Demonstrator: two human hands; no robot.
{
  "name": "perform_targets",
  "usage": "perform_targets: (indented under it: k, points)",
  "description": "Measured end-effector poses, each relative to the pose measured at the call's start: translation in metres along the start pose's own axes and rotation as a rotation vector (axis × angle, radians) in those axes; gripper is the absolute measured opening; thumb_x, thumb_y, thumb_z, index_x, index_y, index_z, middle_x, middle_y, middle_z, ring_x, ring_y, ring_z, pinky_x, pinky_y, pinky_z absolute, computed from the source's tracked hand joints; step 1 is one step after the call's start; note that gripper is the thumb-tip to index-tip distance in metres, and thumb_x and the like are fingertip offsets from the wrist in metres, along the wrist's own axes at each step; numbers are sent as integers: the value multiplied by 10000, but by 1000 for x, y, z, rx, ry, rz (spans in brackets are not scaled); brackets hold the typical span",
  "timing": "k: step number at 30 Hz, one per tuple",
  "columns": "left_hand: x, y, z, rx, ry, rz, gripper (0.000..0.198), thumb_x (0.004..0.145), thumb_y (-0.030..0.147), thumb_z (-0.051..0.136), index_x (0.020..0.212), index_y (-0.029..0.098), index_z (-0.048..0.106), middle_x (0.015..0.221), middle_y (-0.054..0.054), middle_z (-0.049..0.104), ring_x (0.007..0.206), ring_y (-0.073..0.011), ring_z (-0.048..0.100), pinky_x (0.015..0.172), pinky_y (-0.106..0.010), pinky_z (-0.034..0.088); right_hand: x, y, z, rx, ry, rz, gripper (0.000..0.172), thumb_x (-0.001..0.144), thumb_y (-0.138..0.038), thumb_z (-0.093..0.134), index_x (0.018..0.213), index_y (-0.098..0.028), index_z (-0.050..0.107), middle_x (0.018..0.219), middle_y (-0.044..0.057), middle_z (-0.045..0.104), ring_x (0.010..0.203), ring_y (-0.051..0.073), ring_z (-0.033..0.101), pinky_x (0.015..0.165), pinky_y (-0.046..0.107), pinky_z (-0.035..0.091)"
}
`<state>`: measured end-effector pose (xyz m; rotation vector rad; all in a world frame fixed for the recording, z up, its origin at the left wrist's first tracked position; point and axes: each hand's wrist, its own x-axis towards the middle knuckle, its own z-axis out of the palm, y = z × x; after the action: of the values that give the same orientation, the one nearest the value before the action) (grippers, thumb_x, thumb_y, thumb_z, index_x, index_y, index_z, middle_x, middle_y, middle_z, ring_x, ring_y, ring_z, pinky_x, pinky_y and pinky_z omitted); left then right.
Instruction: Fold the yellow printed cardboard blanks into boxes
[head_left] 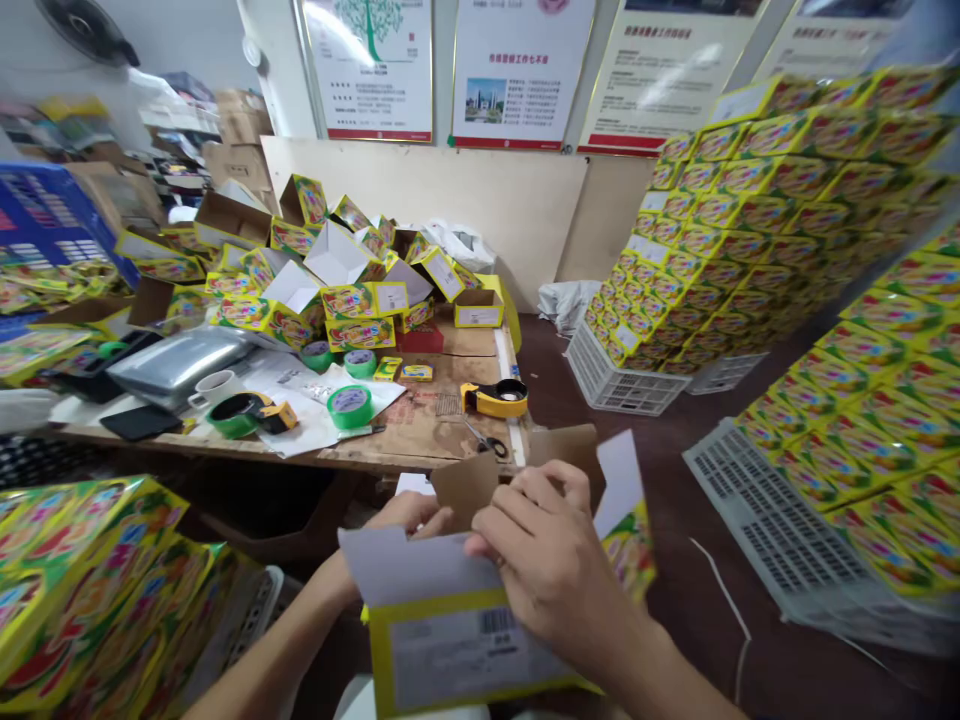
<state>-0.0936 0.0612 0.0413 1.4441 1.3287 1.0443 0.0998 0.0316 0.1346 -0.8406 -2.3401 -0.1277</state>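
In front of me, low in the head view, is a yellow printed cardboard box point(450, 650) with its flaps standing up and a barcode label on the near side. My right hand point(540, 545) reaches over the top with curled fingers, its thumb and fingertips gripping the near white flap point(427, 572). My left hand point(411, 515) is at the box's left side, behind that flap, closed on the cardboard edge. Part of its fingers is hidden. Brown inner flaps point(466, 488) rise beyond both hands, and a white flap point(621, 480) sticks up on the right.
A worktable point(420, 425) ahead carries a tape dispenser point(495, 397), scissors point(486, 438), green tape rolls point(349, 406), a mug point(216, 388) and heaped boxes point(360, 300). Stacked boxes point(675, 260) stand on white crates point(630, 380) to the right. More boxes point(90, 590) are at left.
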Motion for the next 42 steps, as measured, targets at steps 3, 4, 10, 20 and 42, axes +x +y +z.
perform_targets:
  k: [3, 4, 10, 20, 42]
  points:
    - [-3, -6, 4, 64, 110, -28, 410, 754, 475, 572, 524, 157, 451, 484, 45, 425, 474, -75, 352, 433, -184, 254, -20, -2, -1, -5, 15, 62, 290, 923, -154, 367, 655, -206, 468, 625, -3, 514, 673, 164, 399, 768, 362, 257]
    - [-6, -10, 5, 75, 169, -41, 412, 784, 484, 524, 543, 168, 418, 493, 54, 396, 476, -72, 327, 435, -183, 244, -27, -1, 4, 5, 12, 93, 298, 918, -144, 364, 642, -203, 459, 614, -1, 514, 662, 163, 397, 750, 358, 259]
    - [-32, -33, 19, 34, 529, -56, 375, 842, 472, 456, 630, 165, 491, 590, 1, 524, 568, -133, 492, 522, -214, 398, -60, 23, 65, -42, -293, 376, 269, 870, -158, 477, 618, -196, 566, 619, 42, 625, 671, 188, 480, 687, 353, 287]
    - [-23, -30, 31, 819, -261, 487, 655, 823, 34, 294, 1447, 233, 273, 1505, -28, 283, 1390, -186, 257, 1144, -446, 240, -91, 23, 35, -32, 243, 390, 252, 884, -183, 482, 1110, -233, 580, 1133, 84, 590, 1085, 232, 532, 994, 442, 367]
    - [-28, -17, 47, 614, -153, 424, 355, 886, 384, 480, 1192, 257, 607, 1356, -93, 498, 1279, -292, 427, 1101, -520, 266, -55, 109, 49, 661, -215, 686, 384, 859, -538, 496, 719, -205, 627, 1089, 67, 632, 1072, 233, 552, 948, 393, 383]
